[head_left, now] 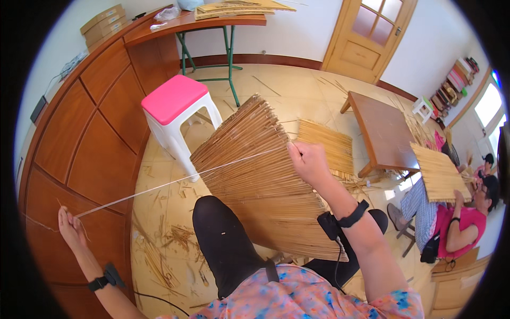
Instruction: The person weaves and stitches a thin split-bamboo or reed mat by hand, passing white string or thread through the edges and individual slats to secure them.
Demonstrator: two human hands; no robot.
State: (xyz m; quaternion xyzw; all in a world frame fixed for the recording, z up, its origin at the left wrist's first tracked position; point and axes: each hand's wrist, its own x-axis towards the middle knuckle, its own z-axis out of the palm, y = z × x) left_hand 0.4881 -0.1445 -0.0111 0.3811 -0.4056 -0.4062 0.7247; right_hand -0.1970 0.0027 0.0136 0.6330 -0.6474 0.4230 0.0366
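Observation:
My left hand (71, 226) is raised at the lower left, its fingers pinched on a pale string (138, 193) that stretches taut up and to the right across a fan-shaped mat of bundled brown stalks (249, 207). My right hand (308, 159) grips the mat's right edge near its upper part, where the string runs to; the string's end is hidden by the mat or my fingers. The mat stands tilted between my dark-trousered legs, its bound stalks bunched along the upper edge.
A pink-topped white stool (172, 95) stands beyond the mat. A wooden cabinet (93, 154) lines the left. A low table (380, 117) and another mat (324, 138) lie right. A seated co-worker (459, 228) holds a mat. Stalk scraps (175, 239) litter the floor.

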